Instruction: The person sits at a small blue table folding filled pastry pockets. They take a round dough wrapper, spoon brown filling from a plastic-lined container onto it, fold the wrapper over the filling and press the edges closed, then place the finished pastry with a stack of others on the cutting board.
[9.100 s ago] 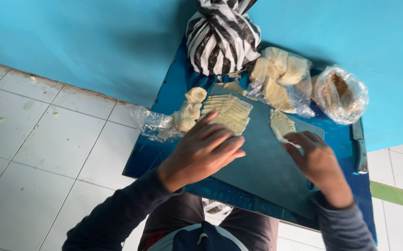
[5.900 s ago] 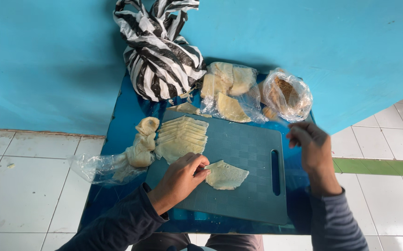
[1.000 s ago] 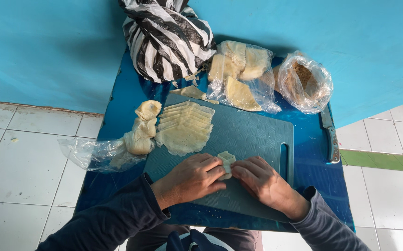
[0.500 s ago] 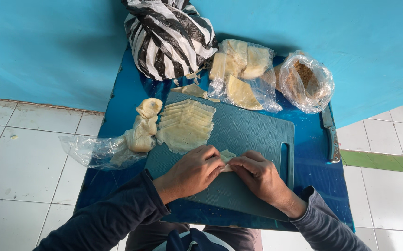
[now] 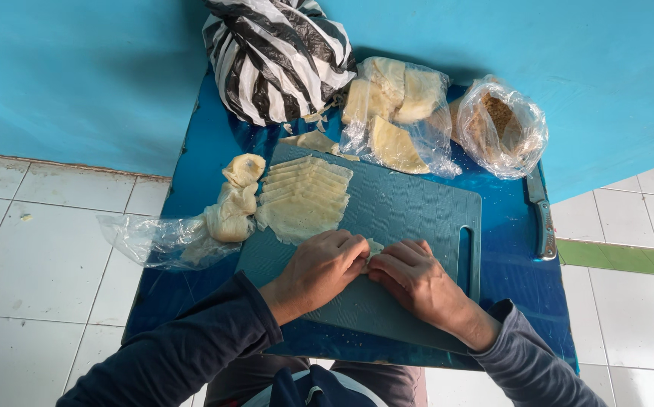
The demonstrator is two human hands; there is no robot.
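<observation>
1. Two dark long sleeves reach up from the bottom edge, one to each of the person's two hands.
2. The left hand (image 5: 322, 265) lies palm down on the grey-green plastic cutting board (image 5: 417, 211), fingers curled close together, fingertips pressing a small pale folded dough sheet (image 5: 373, 249).
3. The right hand (image 5: 417, 279) meets it from the other side, fingers together and bent, pinching the same sheet, which is mostly hidden between the two hands near the board's middle.
4. The board rests on a glossy blue square table (image 5: 515, 271) standing on white floor tiles.
5. On the board's far left corner lies one fanned stack of pale thin dough sheets (image 5: 303, 197).
6. Left of the stack, one clear plastic bag (image 5: 163, 240) holds a knotted pale lump.
7. At the right edge lies one knife (image 5: 542, 212).
8. Farther back sit two clear bags: one of pale triangular pieces (image 5: 396, 113), one of brown crumbly filling (image 5: 500, 124).
9. Farthest, against the turquoise wall, stands one black-and-white striped plastic bag (image 5: 274, 53).
</observation>
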